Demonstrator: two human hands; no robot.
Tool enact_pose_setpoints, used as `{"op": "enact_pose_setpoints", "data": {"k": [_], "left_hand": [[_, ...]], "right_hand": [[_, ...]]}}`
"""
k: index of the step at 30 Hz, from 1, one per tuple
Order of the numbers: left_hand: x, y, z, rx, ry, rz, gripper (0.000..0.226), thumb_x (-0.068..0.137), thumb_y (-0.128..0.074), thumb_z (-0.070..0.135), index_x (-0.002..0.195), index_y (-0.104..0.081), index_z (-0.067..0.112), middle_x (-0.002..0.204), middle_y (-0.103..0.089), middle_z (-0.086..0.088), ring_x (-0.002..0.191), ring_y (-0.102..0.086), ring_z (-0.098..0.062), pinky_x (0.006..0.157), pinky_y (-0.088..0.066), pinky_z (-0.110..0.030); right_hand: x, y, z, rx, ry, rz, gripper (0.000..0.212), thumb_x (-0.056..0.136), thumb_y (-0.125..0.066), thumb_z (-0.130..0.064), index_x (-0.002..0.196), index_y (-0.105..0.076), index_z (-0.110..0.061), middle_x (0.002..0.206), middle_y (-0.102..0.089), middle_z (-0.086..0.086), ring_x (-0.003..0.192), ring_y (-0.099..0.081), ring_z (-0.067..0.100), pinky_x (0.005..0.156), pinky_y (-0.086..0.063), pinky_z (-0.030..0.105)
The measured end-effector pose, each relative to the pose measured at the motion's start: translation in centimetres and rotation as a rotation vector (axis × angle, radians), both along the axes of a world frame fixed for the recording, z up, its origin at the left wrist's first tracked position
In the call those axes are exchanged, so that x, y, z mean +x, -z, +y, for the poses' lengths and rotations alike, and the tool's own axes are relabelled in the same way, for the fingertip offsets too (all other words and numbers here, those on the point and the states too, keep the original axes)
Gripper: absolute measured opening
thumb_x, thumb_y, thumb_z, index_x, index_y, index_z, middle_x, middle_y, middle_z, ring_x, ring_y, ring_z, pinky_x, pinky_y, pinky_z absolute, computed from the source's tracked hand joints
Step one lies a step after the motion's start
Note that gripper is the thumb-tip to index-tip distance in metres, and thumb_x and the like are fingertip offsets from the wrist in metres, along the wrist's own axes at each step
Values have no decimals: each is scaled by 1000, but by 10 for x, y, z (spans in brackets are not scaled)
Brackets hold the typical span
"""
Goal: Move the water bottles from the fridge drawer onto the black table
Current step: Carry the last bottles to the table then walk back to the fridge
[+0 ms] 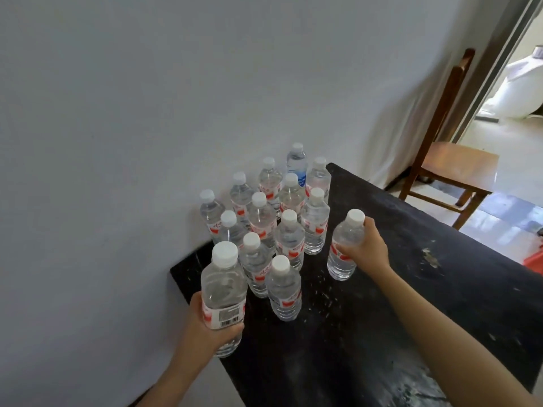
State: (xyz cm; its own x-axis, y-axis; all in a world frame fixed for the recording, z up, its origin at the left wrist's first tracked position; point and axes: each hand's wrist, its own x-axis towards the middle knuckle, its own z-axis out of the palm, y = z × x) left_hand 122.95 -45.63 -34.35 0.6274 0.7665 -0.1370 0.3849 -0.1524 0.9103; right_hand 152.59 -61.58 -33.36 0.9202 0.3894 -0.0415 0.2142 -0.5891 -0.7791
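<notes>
We see clear, ribbed plastic water bottles with white screw caps and red-and-white labels, about a dozen of them standing upright in a tight cluster (289,239) at the far left corner of the black table (411,304), against a plain pale wall (132,113). One bottle at the back (296,161) carries a blue label instead. The tabletop is matte and dark, scuffed with pale scratches and flecks. The left hand (202,327) is wrapped around the lower half of a bottle (224,286), fingers curled across the barcode side of its label, thumb hidden behind. This bottle stands nearly vertical, cap up, at the near left edge of the table, just in front of the cluster; we cannot tell whether its base touches the surface. The right hand (364,248) is clamped on a second bottle (343,248), gripping its shoulder and upper label from the right, with the index finger lying up near the cap. Its long axis leans a little, cap tipped to the right, base down just to the right of the cluster and at or just above the tabletop; we cannot tell if it rests there. The two hands are well apart, one on each side of the group. Beyond the table stands a brown wooden chair (452,165) on a glossy tiled floor (499,224).
</notes>
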Motion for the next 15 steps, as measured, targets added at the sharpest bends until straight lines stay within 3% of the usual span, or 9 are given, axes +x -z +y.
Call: {"op": "enact_pose_setpoints", "data": {"k": [9, 12, 15], "left_hand": [[4, 7, -13, -18, -40, -10, 88, 35, -83, 41, 110, -54, 5, 95, -69, -12, 85, -68, -21, 77, -56, -37], [15, 1, -22, 1, -15, -46, 88, 34, -80, 44, 110, -54, 9, 95, -68, -9, 86, -68, -15, 73, -55, -24], [27, -11, -32, 2, 27, -110, 82, 32, -77, 43, 107, -51, 21, 94, -66, -1, 86, -65, -1, 65, -49, -9]], "right_hand": [[26, 14, 14, -74, -94, 38, 81, 68, -80, -29, 132, -32, -17, 131, -48, 10, 117, -51, 30, 94, -47, 52], [26, 5, 5, -94, -95, 35, 93, 66, -81, -31, 139, -26, -18, 139, -41, 11, 126, -44, 31, 100, -42, 52], [4, -30, 0, 64, 0, -84, 93, 71, -76, -33, 144, -21, -19, 149, -28, 9, 135, -31, 26, 109, -33, 48]]}}
